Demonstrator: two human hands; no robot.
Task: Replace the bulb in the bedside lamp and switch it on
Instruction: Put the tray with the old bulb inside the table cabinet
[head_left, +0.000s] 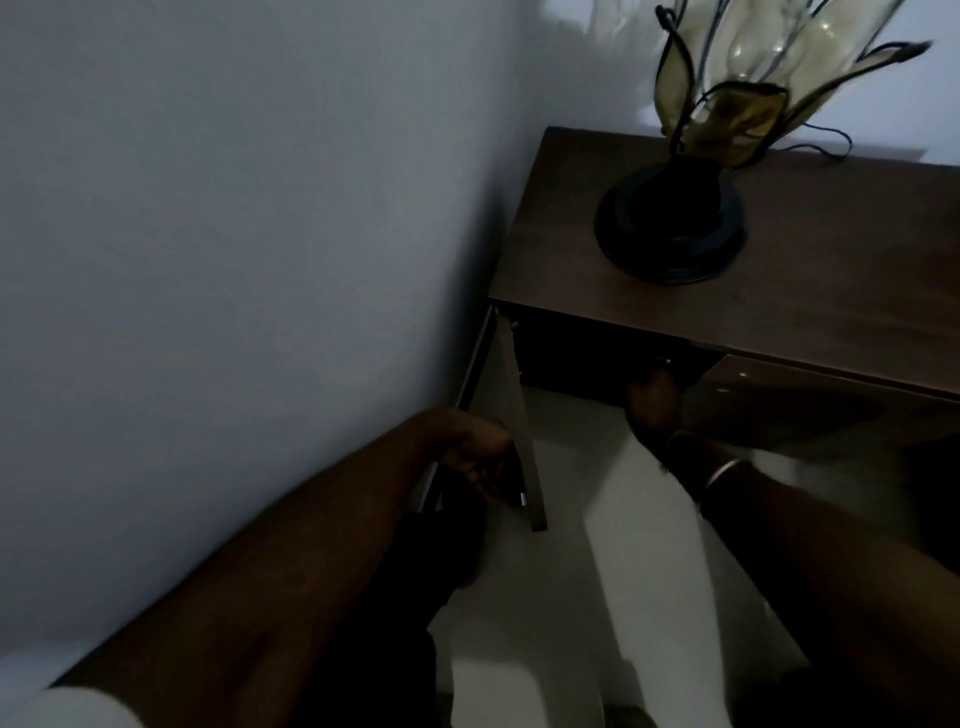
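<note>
Plainly, the chief risk is the dim light: the cabinet's inside is dark, so the right hand (655, 402), reaching under the table (810, 291) top into the open compartment, would be groping by feel and could knock or drop a fragile spare bulb, if one is kept there. No bulb can be seen anywhere in the cabinet. The left hand (480, 460) grips the near edge of the left cabinet door (519, 415), which is swung out toward the camera, its fingers (493, 480) curled round the panel near a small metal fitting. If that hold slips, the door might swing against the reaching arm. The right hand's fingers are hidden in shadow; I cannot tell whether they are spread or pinching anything.

The bedside lamp (717, 140) stands on the far left part of the table, close to the wall (234, 234). It has a round black base and a shade of pale, translucent petals edged in dark wire. It is unlit, and its top-heavy look suggests that a jolt to the table could tip it.
</note>
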